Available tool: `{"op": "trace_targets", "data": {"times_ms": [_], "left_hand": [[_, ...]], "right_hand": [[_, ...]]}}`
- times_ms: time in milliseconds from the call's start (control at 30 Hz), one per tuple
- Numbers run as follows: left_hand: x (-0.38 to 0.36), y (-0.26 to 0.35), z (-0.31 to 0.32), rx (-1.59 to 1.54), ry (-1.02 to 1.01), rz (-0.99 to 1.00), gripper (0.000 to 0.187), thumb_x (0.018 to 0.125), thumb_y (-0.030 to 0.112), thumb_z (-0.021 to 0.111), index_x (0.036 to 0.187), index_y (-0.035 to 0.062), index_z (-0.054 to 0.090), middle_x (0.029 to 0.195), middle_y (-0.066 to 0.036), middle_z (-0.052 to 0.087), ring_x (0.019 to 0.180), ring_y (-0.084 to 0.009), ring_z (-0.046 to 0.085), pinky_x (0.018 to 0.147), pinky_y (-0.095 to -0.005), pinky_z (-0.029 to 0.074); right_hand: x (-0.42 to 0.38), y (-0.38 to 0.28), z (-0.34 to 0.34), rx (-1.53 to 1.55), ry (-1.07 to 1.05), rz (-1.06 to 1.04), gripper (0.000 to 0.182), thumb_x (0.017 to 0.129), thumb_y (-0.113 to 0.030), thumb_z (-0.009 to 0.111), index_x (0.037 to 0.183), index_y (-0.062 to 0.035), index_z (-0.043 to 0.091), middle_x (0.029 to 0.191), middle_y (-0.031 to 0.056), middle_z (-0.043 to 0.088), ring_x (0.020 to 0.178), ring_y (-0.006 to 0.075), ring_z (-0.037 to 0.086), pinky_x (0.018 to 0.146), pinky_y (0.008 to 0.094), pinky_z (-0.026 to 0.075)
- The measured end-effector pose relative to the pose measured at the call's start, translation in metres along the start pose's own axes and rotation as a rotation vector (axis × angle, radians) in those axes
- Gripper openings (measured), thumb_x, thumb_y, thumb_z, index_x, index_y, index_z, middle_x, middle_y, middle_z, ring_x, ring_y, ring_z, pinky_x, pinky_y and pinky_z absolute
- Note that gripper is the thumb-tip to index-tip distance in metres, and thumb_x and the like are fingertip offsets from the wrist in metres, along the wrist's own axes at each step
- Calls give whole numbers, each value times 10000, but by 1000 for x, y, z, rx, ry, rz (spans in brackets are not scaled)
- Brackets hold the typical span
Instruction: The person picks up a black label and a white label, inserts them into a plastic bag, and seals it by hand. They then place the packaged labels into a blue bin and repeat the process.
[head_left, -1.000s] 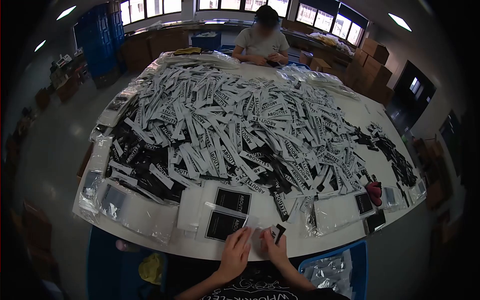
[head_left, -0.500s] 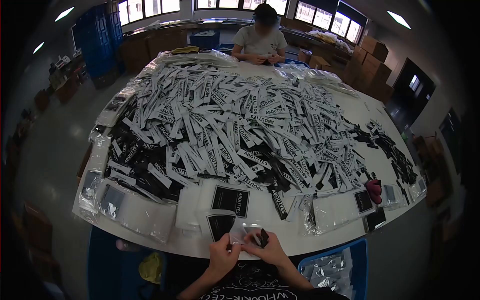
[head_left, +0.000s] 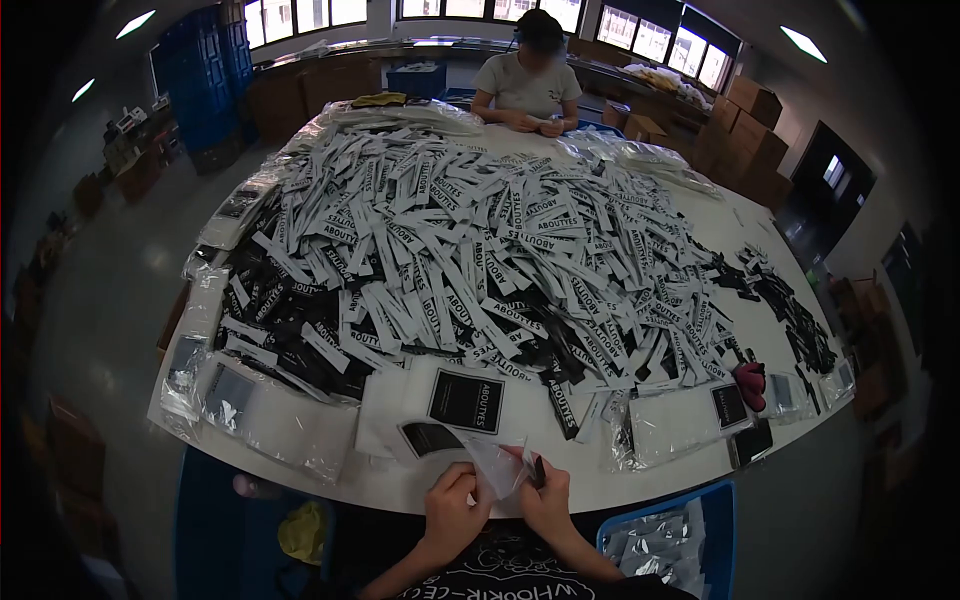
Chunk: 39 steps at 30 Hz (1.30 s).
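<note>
My left hand point(head_left: 456, 508) is closed on the edge of a clear plastic bag point(head_left: 495, 470). The bag's black printed panel point(head_left: 430, 438) tilts away over the table. On the other side my right hand point(head_left: 546, 500) is closed around a small black piece point(head_left: 540, 472), which its fingers partly hide. Its fingers also meet the right side of the bag. Just beyond both hands lies a stack of bags, the top one with a black ABOUTYES panel point(head_left: 466, 401).
A large heap of white and black ABOUTYES strips point(head_left: 470, 250) covers much of the white table point(head_left: 390, 482). Bundles of bags point(head_left: 285, 425) lie along the front edge. A blue bin point(head_left: 720, 530) holds filled bags at lower right. Opposite sits a co-worker point(head_left: 525, 85).
The bag has been raised and turned between my hands, so its clear end stands up and spreads. My right hand has rotated more upright. The co-worker's hands now hold something pale.
</note>
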<state>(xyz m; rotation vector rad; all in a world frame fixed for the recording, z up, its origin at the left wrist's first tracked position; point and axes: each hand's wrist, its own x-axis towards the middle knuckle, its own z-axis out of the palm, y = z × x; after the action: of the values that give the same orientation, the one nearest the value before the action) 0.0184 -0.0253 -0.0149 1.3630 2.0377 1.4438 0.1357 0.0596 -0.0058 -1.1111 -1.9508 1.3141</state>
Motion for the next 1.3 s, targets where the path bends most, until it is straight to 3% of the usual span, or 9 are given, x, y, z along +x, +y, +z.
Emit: {"op": "trace_targets", "data": {"times_ms": [100, 133, 233, 567, 633, 700, 833, 967, 1300], "left_hand": [[22, 32, -10, -20, 564, 177, 115, 637, 49, 669, 729, 40, 602, 837, -56, 587, 726, -205, 599, 793, -341, 452], [15, 35, -17, -18, 563, 175, 115, 637, 49, 669, 729, 40, 602, 837, -56, 587, 726, -205, 599, 793, -341, 452], [-2, 21, -38, 116, 137, 969, 232, 615, 157, 722, 827, 120, 634, 995, -39, 586, 910, -169, 575, 882, -340, 401], [20, 12, -15, 196, -199, 539, 477, 568, 276, 794, 952, 145, 545, 1245, -134, 420, 1086, -312, 424, 896, -438, 333], [22, 9, -19, 153, -170, 441, 494, 590, 282, 777, 992, 131, 531, 1249, -134, 415, 1065, -316, 431, 884, -433, 343], [19, 5, -22, 114, -143, 334, 513, 613, 288, 760, 1031, 117, 517, 1253, -133, 410, 1043, -320, 438, 872, -429, 352], [17, -4, -21, 102, -210, 242, 474, 618, 283, 761, 952, 76, 497, 1213, -135, 427, 1035, -327, 440, 863, -417, 364], [17, 4, -6, 140, -366, 356, 469, 618, 295, 762, 917, 77, 475, 1176, -130, 423, 1036, -322, 440, 849, -414, 358], [13, 17, -7, 132, -197, 473, 599, 571, 247, 810, 1009, 75, 441, 1235, -185, 353, 1062, -364, 411, 853, -440, 359]], "right_hand": [[1, -7, -6, 321, -111, -89, 364, 735, 52, 497, 1096, 26, 541, 871, 99, 594, 768, 90, 531, 694, 222, 437], [-3, -5, -7, 397, -170, -60, 334, 752, 37, 520, 1086, 18, 525, 895, 70, 581, 791, 87, 526, 721, 218, 432], [-13, -4, -8, 514, -325, -71, 299, 779, 6, 562, 1069, 1, 490, 933, 38, 559, 827, 82, 519, 745, 216, 429], [-13, 19, -22, 1033, -197, 158, 267, 804, -81, 597, 1023, -64, 446, 784, 13, 509, 670, 83, 494, 579, 196, 400], [-3, 33, -28, 921, -101, 25, 216, 818, -61, 569, 1024, -44, 509, 863, 37, 563, 763, 121, 537, 700, 243, 437], [9, 21, -45, 192, -40, -356, 196, 839, -58, 548, 1029, -13, 574, 1011, 63, 596, 881, 151, 557, 824, 274, 421], [5, 10, -71, 240, -69, 75, 225, 869, -55, 503, 1054, 51, 574, 1112, 120, 582, 980, 209, 579, 873, 290, 420], [5, -4, -54, 989, 130, -177, 280, 916, -177, 467, 1063, 55, 518, 1073, 229, 568, 994, 330, 568, 882, 426, 451], [-4, 4, -14, 415, -89, 203, 182, 817, -112, 618, 941, 22, 632, 836, 62, 650, 727, 106, 594, 667, 239, 481]]}}
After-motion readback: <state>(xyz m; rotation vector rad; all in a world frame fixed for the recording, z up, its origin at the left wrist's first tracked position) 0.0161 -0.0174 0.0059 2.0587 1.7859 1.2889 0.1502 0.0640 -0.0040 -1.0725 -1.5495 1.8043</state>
